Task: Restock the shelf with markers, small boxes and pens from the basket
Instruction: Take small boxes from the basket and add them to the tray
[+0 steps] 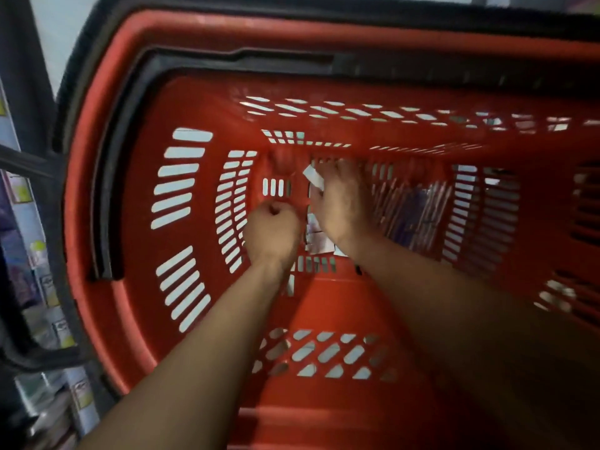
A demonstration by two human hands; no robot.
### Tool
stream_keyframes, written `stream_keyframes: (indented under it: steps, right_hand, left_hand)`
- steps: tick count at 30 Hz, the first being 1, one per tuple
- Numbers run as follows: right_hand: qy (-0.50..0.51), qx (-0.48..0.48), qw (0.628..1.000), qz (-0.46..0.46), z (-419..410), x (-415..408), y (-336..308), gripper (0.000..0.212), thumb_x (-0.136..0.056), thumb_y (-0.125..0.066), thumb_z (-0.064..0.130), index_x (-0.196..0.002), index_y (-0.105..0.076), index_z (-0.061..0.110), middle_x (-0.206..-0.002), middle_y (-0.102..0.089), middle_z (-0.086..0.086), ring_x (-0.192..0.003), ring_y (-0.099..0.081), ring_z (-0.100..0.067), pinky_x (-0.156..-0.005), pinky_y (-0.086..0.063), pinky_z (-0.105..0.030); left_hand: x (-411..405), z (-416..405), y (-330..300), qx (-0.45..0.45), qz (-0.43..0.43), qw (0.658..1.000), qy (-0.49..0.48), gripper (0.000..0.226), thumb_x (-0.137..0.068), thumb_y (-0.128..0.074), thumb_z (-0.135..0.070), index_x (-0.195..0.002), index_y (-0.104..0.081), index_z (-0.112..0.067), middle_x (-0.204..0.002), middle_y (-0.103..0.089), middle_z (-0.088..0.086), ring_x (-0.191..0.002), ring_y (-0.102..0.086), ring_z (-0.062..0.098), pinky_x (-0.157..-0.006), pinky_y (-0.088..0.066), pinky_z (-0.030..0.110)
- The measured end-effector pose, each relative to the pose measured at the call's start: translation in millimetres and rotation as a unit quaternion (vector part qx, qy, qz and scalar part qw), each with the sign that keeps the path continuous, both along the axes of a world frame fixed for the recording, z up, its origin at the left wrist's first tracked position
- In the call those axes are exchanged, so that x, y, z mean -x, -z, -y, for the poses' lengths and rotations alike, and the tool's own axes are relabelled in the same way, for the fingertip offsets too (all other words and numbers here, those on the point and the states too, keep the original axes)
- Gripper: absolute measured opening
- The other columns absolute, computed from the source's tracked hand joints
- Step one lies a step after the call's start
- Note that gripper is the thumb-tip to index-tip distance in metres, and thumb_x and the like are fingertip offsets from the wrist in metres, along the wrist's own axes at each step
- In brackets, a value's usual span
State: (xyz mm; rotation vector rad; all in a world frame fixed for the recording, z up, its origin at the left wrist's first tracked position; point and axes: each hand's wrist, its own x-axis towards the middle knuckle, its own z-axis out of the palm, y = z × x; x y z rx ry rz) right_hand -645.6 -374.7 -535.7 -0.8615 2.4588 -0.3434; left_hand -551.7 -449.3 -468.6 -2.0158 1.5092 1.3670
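I look down into a deep red basket (pixel 181 92) with slotted walls. Both my arms reach to its bottom. My left hand (pixel 272 230) is curled into a fist near the left wall, and nothing shows in it. My right hand (pixel 341 206) lies back-up over small white boxes (pixel 316 240), its fingers curled on one tilted small white box (pixel 312 177) at its fingertips. To the right of that hand lie clear packets of pens or markers (pixel 414 216), blurred. My hands hide whatever lies under them.
The basket's black handle (pixel 107 177) lies folded along the left rim. A shelf (pixel 48 306) with packaged goods runs down the left edge of the view, outside the basket. The near basket wall (pixel 324 414) rises toward me between my forearms.
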Motion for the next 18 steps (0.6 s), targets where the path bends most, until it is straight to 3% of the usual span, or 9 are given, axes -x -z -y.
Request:
stream_keyframes:
  steps: [2,4,6,8,9,11,13,18]
  right_hand:
    - [0.038,0.054,0.994,0.083,-6.1,-8.6,-18.3,0.029,-0.084,-0.067,0.017,-0.113,-0.071,0.014,-0.107,-0.066,-0.008,-0.098,-0.063,-0.029,-0.087,-0.054,-0.042]
    - [0.054,0.097,0.984,0.141,-13.7,-16.3,-41.5,0.032,-0.083,-0.058,0.025,-0.11,-0.072,0.016,-0.104,-0.066,-0.003,-0.091,-0.065,-0.023,-0.081,-0.055,-0.036]
    - [0.069,0.118,0.974,0.182,-24.9,-21.7,-60.1,0.027,-0.083,-0.064,0.026,-0.108,-0.071,0.018,-0.097,-0.064,0.003,-0.082,-0.064,-0.011,-0.074,-0.055,-0.029]
    - [0.075,0.116,0.968,0.211,-38.3,-18.3,-70.1,0.029,-0.083,-0.078,0.018,-0.111,-0.071,0.017,-0.095,-0.064,0.008,-0.078,-0.063,0.001,-0.07,-0.051,-0.015]
    - [0.073,0.105,0.97,0.207,-44.7,-13.5,-70.1,0.03,-0.084,-0.08,0.018,-0.113,-0.07,0.017,-0.096,-0.064,0.008,-0.08,-0.062,0.002,-0.072,-0.05,-0.014]
    - [0.051,0.055,0.986,0.15,-57.7,-0.5,-59.1,0.024,-0.089,-0.075,0.019,-0.111,-0.068,0.017,-0.101,-0.065,0.002,-0.091,-0.063,-0.012,-0.078,-0.052,-0.029]
    - [-0.012,-0.028,0.995,0.096,-68.0,15.3,-45.0,0.024,-0.089,-0.072,0.019,-0.113,-0.068,0.017,-0.11,-0.065,-0.004,-0.104,-0.062,-0.025,-0.088,-0.053,-0.039]
    - [-0.141,-0.124,0.98,0.059,-79.8,23.8,-27.5,0.031,-0.084,-0.081,0.037,-0.105,-0.073,0.016,-0.11,-0.065,-0.004,-0.106,-0.059,-0.026,-0.088,-0.053,-0.039]
  left_hand:
    - [0.2,1.1,3.0,-0.029,-0.063,0.997,-0.018,0.028,-0.087,-0.054,-0.037,-0.087,-0.074,-0.017,-0.076,-0.075,0.006,-0.077,-0.073,0.032,-0.069,-0.056,0.044]
    - [0.8,-1.4,1.8,-0.042,-0.139,0.989,0.013,0.03,-0.097,-0.058,-0.039,-0.095,-0.074,-0.014,-0.082,-0.075,0.003,-0.076,-0.07,0.019,-0.066,-0.052,0.033]
    - [0.1,-5.4,0.5,-0.048,-0.152,0.987,0.033,0.028,-0.105,-0.056,-0.03,-0.098,-0.073,-0.009,-0.086,-0.075,0.002,-0.079,-0.069,0.013,-0.069,-0.051,0.027]
    - [-2.6,-8.8,1.0,-0.056,-0.139,0.988,0.029,0.026,-0.108,-0.055,-0.025,-0.097,-0.073,-0.009,-0.088,-0.076,0.004,-0.083,-0.071,0.017,-0.073,-0.057,0.031]
    - [-3.4,-9.7,0.0,-0.061,-0.135,0.989,0.017,0.026,-0.108,-0.055,-0.023,-0.097,-0.072,-0.008,-0.088,-0.076,0.007,-0.083,-0.072,0.021,-0.076,-0.061,0.037]
    - [-1.5,-10.0,-3.8,-0.084,-0.134,0.987,-0.028,0.026,-0.109,-0.051,-0.017,-0.099,-0.066,0.002,-0.088,-0.073,0.017,-0.077,-0.07,0.03,-0.077,-0.062,0.051]
    - [2.7,-9.1,-9.9,-0.117,-0.138,0.981,-0.068,0.021,-0.107,-0.044,-0.006,-0.099,-0.059,0.006,-0.085,-0.067,0.022,-0.075,-0.065,0.033,-0.078,-0.061,0.056]
    - [-0.2,-8.1,-2.3,-0.176,-0.121,0.973,-0.086,0.024,-0.098,-0.039,-0.001,-0.097,-0.062,0.005,-0.102,-0.076,0.026,-0.09,-0.075,0.047,-0.083,-0.063,0.058]
